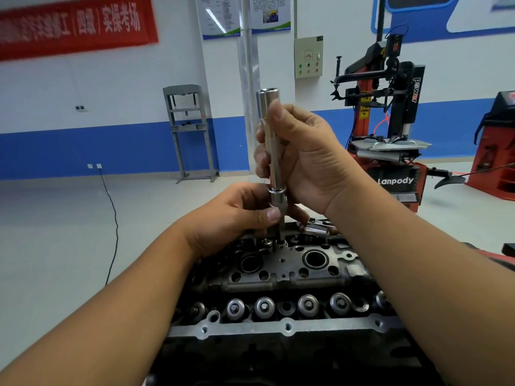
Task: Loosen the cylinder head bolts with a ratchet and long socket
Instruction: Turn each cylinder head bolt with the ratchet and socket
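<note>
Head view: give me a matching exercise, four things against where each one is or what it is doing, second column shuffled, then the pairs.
Things:
1. right hand
2. left hand
3. long socket
4. tyre changer

Places or states:
A. stands upright over the cylinder head
B. back right, against the wall
C. grips the upper part of the tool
D. pinches the tool low down, near the head

Pairs: 1-C, 2-D, 3-A, 4-B

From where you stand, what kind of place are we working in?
Most likely an auto-repair training workshop: a tire changer and a hydraulic press frame stand by the wall, with a red banner above, and a cylinder head sits under the hands.
</note>
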### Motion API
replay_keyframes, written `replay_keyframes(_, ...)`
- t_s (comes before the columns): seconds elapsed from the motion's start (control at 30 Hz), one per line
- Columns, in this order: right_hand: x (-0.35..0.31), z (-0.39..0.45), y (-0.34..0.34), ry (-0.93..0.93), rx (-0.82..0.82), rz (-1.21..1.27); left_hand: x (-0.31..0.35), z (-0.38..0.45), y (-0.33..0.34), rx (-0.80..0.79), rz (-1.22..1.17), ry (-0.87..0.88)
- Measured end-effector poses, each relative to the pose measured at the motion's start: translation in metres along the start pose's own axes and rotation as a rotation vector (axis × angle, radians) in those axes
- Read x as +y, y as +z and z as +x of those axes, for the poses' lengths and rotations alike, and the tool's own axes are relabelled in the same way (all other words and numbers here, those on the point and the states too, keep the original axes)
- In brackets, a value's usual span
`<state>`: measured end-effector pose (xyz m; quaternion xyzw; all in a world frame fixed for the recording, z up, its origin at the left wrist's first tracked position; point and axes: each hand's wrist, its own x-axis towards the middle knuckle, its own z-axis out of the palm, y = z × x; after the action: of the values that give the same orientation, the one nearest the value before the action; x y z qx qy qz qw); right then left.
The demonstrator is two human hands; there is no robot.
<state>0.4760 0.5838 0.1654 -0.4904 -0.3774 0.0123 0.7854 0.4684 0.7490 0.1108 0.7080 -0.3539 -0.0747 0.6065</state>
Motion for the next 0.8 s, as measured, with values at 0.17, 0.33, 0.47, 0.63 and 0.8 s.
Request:
replay_keyframes(0.17,-0.002,0.003,0.000,0.080,0.028,0.019,-0.001,0.002,0.003,0.088,0.066,0.012)
replay_keyframes(0.33,-0.002,-0.001,-0.001,0.055,0.036,0.051,-0.002,0.005,0.011,0.278,0.081,0.043)
replay_keyframes(0.47,0.000,-0.001,-0.002,0.032,0.089,0.091,0.000,0.004,0.008,0.151,0.019,0.047)
replay_keyframes(0.63,0.001,0.001,-0.004,0.016,0.068,0.044,0.000,0.004,0.006,0.130,0.011,0.042)
replay_keyframes(0.8,0.003,0.001,-0.003,0.032,-0.015,-0.006,-0.005,0.005,0.007,0.267,0.065,0.134)
